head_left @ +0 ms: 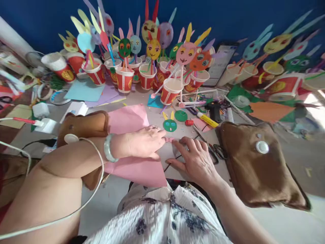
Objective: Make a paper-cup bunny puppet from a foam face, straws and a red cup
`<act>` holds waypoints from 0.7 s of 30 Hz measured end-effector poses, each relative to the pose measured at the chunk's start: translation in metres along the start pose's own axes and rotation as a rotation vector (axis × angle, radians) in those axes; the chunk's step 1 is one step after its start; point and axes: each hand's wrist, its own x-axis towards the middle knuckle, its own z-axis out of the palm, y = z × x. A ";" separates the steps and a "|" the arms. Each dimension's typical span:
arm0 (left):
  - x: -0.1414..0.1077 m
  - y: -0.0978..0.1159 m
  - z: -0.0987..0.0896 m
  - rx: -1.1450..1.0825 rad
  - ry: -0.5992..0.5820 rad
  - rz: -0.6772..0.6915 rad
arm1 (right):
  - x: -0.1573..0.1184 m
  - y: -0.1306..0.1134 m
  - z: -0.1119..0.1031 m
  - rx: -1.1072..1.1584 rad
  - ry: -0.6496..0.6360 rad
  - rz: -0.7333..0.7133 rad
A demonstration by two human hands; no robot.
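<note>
My left hand lies palm down over a large pink paper sheet, its fingers stretched forward and holding nothing that I can see. The fingertips reach small pink paper pieces on the table. From the other side, my right hand comes to the same pieces with its index fingertip; its thumb is spread apart from the fingers. Just beyond lies a green paper face with yellow ears and blue eyes. A plain green disc sits beside it.
Paper cups bearing rabbit-like faces on sticks line the back. Scissors and a yellow cutter lie right of my hands. A brown plush cushion sits at the right, another under my left arm. A white cable crosses that arm.
</note>
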 end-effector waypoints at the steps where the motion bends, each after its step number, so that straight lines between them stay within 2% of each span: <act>1: 0.001 0.000 0.002 -0.001 0.009 0.005 | 0.000 0.000 -0.001 -0.004 -0.005 0.001; 14: -0.002 0.010 0.007 0.116 0.104 0.013 | -0.002 -0.002 0.000 -0.003 -0.022 0.020; 21: -0.001 0.017 0.000 0.145 0.062 -0.007 | 0.000 -0.004 0.000 -0.001 -0.012 0.026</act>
